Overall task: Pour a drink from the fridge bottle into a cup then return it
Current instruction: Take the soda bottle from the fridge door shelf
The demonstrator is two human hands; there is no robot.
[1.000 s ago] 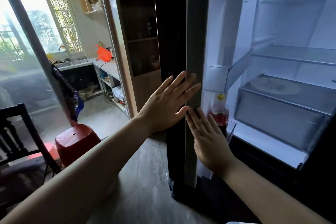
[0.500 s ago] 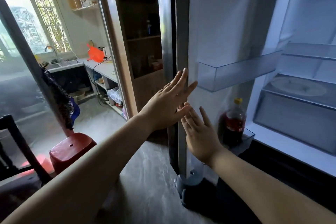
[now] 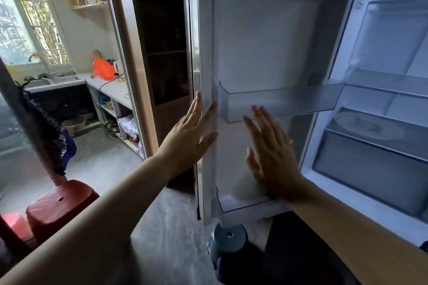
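While left hand [image 3: 192,139] lies flat, fingers straight, on the edge of the door [image 3: 261,41], likely holding it open, right hand [image 3: 272,155], spread and empty, reaches for the bottle [image 3: 290,141], mostly hidden behind it in the lower bin [image 3: 240,203], yellow cap showing.

The fridge door [image 3: 254,41] has swung wider, and the right grip [image 3: 273,155] has moved inside it, covering the bottle [image 3: 290,141].

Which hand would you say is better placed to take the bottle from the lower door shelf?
Right, probably. The right hand is open directly in front of the lower door shelf, where only a yellow cap peeks past it; the left hand lies flat on the fridge door edge.
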